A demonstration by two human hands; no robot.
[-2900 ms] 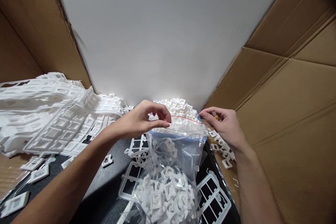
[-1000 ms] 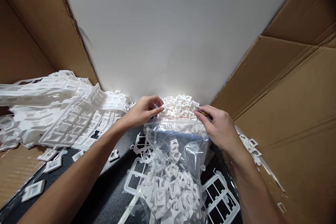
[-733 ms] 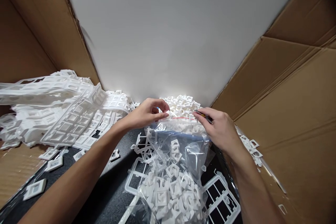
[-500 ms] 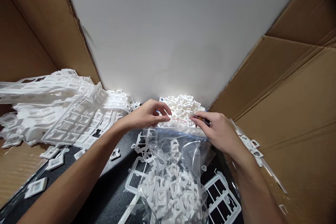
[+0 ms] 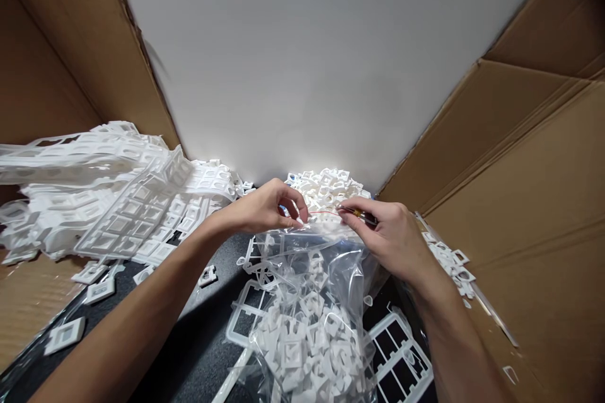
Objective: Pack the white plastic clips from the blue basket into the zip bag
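A clear zip bag (image 5: 312, 302) with a red line along its mouth stands in front of me, its lower part full of small white square plastic parts. My left hand (image 5: 265, 209) pinches the left end of the bag's top edge between thumb and fingers. The right end of that edge is pinched by my right hand (image 5: 385, 234), which also has a small dark tool with a yellow band tucked under its fingers. The two hands are close together at the bag's mouth.
A heap of loose white parts (image 5: 326, 186) lies just behind the bag. A pile of white moulded frames (image 5: 99, 192) fills the left. Empty frames (image 5: 394, 362) lie on the dark mat (image 5: 198, 340). Cardboard walls (image 5: 524, 182) stand left and right, a white wall behind.
My right hand has slid leftward along the bag's top edge toward my left hand. The mouth of the bag has narrowed between them, and the bag has crumpled slightly.
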